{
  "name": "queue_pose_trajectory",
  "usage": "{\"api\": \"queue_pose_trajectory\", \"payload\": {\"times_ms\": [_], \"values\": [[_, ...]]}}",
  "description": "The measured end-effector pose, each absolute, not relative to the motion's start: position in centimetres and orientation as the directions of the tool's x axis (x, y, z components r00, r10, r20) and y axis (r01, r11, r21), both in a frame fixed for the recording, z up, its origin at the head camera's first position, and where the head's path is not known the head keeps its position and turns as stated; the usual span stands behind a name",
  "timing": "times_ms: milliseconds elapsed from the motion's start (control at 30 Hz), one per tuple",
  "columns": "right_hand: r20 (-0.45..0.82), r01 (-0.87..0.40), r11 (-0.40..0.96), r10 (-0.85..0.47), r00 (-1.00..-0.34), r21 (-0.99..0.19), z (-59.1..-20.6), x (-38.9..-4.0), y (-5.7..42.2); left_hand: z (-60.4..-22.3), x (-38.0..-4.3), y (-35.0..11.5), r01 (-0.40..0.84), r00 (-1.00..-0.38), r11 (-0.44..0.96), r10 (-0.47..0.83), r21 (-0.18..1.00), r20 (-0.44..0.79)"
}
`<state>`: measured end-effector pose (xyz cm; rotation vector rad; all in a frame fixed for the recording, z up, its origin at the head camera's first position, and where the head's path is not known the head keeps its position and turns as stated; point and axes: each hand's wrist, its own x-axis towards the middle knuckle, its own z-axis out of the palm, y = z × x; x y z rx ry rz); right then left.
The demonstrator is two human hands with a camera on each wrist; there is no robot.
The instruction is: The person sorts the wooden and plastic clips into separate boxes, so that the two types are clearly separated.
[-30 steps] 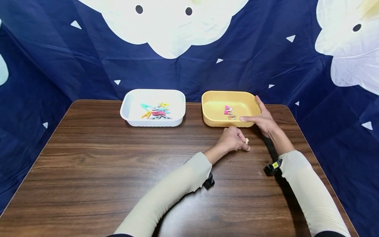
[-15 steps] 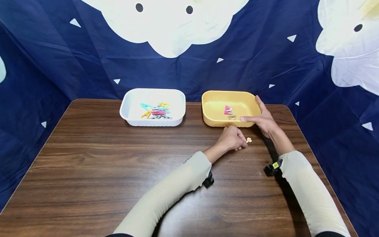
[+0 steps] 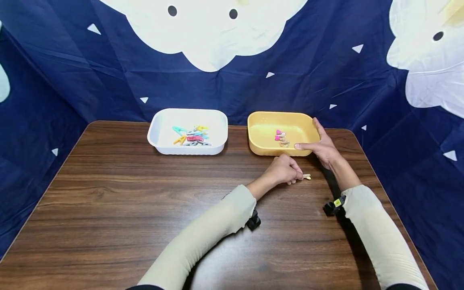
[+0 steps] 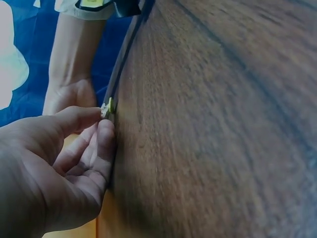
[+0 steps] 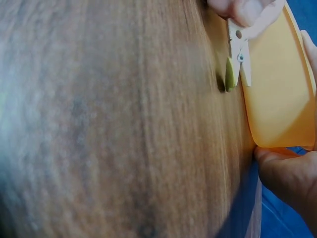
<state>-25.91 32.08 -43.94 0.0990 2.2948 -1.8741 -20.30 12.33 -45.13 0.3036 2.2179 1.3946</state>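
Note:
My left hand (image 3: 284, 170) is in front of the yellow tray (image 3: 266, 151) and pinches a small wooden clothespin (image 3: 307, 176) between thumb and fingertips. In the right wrist view this clothespin (image 5: 239, 54) shows a metal spring and a yellow-green ornament on one leg. My right hand (image 3: 324, 146) grips the tray's right end, its thumb over the front rim and a finger along the far side. Inside the tray lie a few small clothespins (image 3: 280, 137), some with pink hearts.
To the left of the yellow tray stands a white tray (image 3: 186, 150) with several coloured plastic clothespins (image 3: 195, 138). Both trays sit near the back edge of the wooden table (image 3: 108, 201). A blue patterned cloth (image 3: 232, 88) hangs behind and at the sides.
The clothespin in my left hand has turned, so its ornamented end now points right, away from the fingertips. My right hand and both trays have stayed in place.

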Motion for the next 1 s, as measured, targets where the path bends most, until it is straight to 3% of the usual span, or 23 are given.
{"api": "queue_pose_trajectory", "payload": {"times_ms": [200, 500, 1000], "values": [[-0.183, 0.168, 0.21, -0.056, -0.982, -0.963, -44.2, -25.9, 32.3, -43.7, -18.8, 11.4, -0.06, -0.862, 0.382, 0.446, 0.922, -0.24], [-0.179, 0.161, 0.221, -0.062, -0.982, -0.962, -44.1, -26.0, 32.4, -43.1, -19.4, 9.7, -0.101, -0.804, 0.274, 0.544, 0.956, -0.241], [-0.171, 0.154, 0.21, -0.064, -0.983, -0.965, -43.9, -25.9, 32.2, -40.3, -20.5, 7.4, -0.093, -0.809, 0.149, 0.565, 0.985, -0.161]]}}
